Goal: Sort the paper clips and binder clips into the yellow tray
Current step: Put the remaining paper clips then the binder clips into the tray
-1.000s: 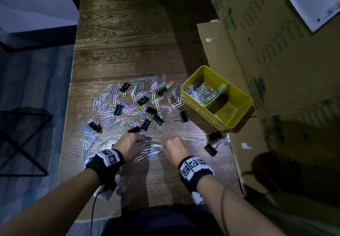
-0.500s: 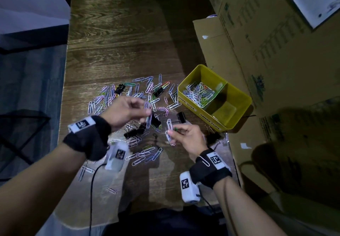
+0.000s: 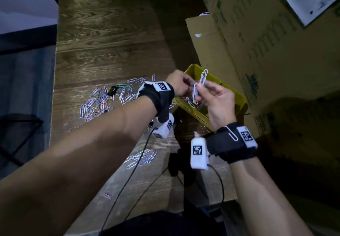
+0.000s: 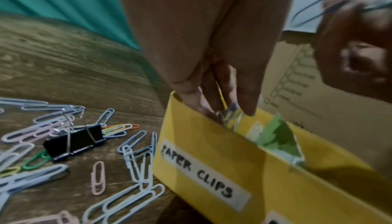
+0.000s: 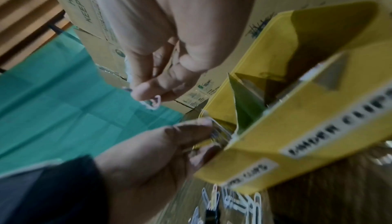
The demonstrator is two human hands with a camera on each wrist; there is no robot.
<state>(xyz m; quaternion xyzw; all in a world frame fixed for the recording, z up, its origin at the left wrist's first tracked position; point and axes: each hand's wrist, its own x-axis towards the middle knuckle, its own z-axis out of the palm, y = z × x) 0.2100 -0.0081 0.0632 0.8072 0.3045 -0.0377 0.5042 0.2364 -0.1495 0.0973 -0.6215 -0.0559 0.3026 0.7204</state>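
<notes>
Near table edge: a few loose paper clips (image 3: pixel 142 157) lie by your forearms on the wooden table (image 3: pixel 110 33).
Right hand: your right hand (image 3: pixel 219 101) pinches a bunch of paper clips (image 3: pixel 199 86) between thumb and fingers, above the tray.
Left hand: your left hand (image 3: pixel 177 84) has fingers curled over the tray's paper-clip side, pinching clips (image 4: pixel 231 116).
Yellow tray (image 3: pixel 239 99): on the table under both hands, beside cardboard boxes (image 3: pixel 266 42).
Far pile: scattered paper clips (image 3: pixel 97 103) and one black binder clip (image 3: pixel 112 90) left of the tray.

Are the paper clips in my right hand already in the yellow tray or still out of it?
Out. The right hand pinches the paper clips in the air above the yellow tray; none of that bunch rests inside.
</notes>
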